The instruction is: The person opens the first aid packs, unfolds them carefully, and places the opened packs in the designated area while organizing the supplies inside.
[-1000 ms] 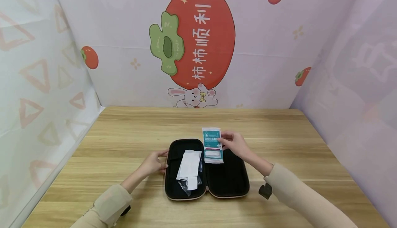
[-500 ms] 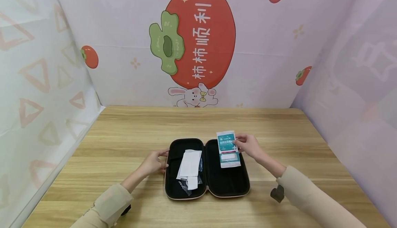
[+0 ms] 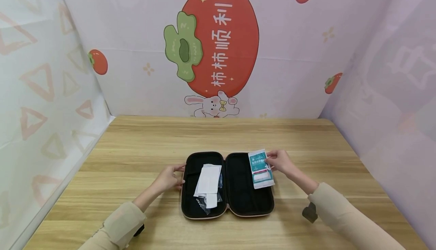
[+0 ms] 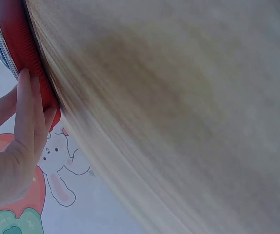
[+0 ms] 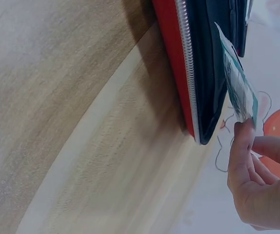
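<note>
Packet: the teal-and-white packet is hanging over the right half of the open case, its lower right corner overlapping the outer rim in the head view; whether it is touching the case, I cannot tell.
Right hand: the right hand is pinching the packet by its right edge, thumb and fingers clamped on it.
Left hand: the left hand is resting against the case's left side, fingers fairly straight and pressing its red wall, apparently steadying it.
Done so far: the case is lying unzipped and spread flat; white flat pieces and clear plastic are lying in its left half.
Left over: the packet is not yet being released; whether it is coming out or going in is staying unclear.
Edges: the zipper is running along the rim, near the packet.
Room: the table is extending beyond the case on every side, with the backdrop standing well apart behind.
</note>
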Action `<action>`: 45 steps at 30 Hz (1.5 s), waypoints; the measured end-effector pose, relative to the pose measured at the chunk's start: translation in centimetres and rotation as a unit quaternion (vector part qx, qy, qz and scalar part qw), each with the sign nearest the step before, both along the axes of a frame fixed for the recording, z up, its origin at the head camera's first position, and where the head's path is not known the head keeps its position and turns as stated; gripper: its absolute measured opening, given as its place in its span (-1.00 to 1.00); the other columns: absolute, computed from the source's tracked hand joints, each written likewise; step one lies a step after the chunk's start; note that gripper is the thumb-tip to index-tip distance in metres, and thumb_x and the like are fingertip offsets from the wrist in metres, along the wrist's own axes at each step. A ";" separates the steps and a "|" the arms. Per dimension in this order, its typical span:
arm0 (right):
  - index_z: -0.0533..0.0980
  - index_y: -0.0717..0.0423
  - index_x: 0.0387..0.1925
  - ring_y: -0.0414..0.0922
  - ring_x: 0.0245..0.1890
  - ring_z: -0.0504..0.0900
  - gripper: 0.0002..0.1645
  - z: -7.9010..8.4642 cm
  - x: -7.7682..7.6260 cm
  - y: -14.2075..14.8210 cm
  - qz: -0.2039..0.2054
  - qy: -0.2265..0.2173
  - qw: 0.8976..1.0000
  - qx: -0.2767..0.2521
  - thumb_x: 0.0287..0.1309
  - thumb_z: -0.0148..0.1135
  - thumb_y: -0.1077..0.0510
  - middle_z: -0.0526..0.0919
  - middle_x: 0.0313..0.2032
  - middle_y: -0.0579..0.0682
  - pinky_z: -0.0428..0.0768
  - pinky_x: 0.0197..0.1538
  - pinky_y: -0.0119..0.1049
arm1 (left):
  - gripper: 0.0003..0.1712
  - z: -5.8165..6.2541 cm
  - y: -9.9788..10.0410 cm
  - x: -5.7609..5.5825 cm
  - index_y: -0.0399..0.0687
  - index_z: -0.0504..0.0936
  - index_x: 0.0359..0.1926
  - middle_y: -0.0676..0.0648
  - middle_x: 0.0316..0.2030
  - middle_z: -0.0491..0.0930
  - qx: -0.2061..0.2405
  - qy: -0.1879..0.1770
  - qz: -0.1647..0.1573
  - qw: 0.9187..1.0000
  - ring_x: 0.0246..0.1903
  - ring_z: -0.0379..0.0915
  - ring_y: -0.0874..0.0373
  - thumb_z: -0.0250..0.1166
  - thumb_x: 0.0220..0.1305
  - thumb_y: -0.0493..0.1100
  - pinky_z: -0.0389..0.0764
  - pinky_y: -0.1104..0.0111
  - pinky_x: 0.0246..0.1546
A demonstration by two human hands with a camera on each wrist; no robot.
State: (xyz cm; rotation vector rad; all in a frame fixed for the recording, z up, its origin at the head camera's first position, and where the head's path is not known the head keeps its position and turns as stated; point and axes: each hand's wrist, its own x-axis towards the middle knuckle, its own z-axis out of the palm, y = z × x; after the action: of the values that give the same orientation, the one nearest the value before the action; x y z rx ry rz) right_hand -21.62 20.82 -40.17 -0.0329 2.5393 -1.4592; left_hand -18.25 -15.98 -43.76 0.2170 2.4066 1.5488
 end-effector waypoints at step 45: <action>0.40 0.56 -0.19 -0.16 -0.60 0.55 -0.70 -2.4 -1.1 -2.2 0.012 -0.049 0.999 -0.006 0.00 0.08 0.44 0.60 -0.50 0.21 0.64 -0.51 -0.31 | -0.31 0.0 0.0 0.0 -0.52 0.20 0.16 -0.46 -0.06 0.39 0.001 0.005 -0.003 1.000 -0.68 0.42 0.15 0.09 -0.11 -0.63 0.63 0.24 -0.59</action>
State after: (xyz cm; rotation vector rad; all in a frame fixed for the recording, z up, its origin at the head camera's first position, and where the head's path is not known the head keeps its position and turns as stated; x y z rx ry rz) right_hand -22.68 18.64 -42.53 0.0051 2.4439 -1.4318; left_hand -18.23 -15.94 -43.71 0.2319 2.4099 1.5504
